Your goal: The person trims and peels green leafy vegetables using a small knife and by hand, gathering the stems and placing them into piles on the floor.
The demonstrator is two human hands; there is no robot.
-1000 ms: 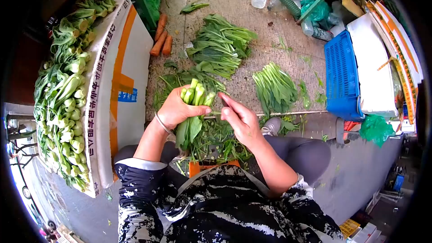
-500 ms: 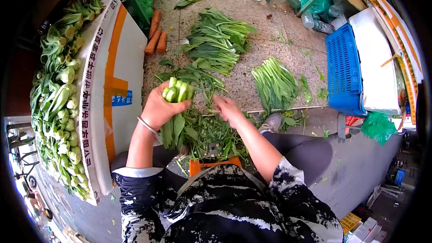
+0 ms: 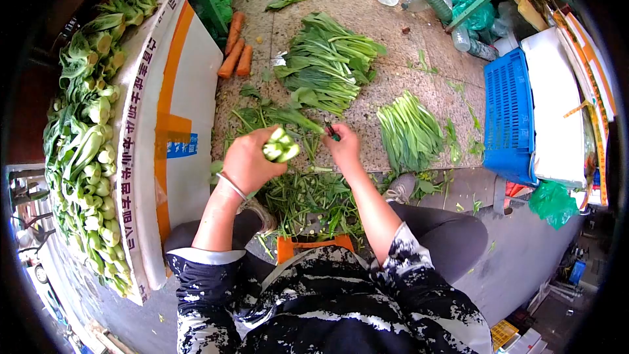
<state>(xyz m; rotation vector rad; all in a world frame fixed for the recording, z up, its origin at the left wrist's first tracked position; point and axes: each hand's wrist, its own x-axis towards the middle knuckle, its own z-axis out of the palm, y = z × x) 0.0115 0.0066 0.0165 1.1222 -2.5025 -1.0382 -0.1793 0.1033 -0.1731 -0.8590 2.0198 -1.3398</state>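
Left hand (image 3: pixel 254 159) has its grip clamped round the bunch (image 3: pixel 282 146), and the pale cut ends now tip over to the right and face the camera. A second back those stems stood more upright, with leaves hanging down below the hand; now the hand hides most of that.

Right hand (image 3: pixel 342 147) was right up by the bunch in the first frame, then dropped back a bit. Now it's over the stone floor (image 3: pixel 400 65), just beyond the bunch and apart from it. Its grip is closed on a small dark thing (image 3: pixel 331 132), mostly hidden by the fingers. The end of a loose leafy stalk (image 3: pixel 298 118) meets those fingertips, though I can't tell if it's actually pinched.

The big pile of greens (image 3: pixel 329 62) and the smaller one (image 3: pixel 411 132) haven't budged, same with the carrots (image 3: pixel 231 58) beside the white box (image 3: pixel 196 85). Trimmings (image 3: pixel 311 203) are still scattered between the knees.
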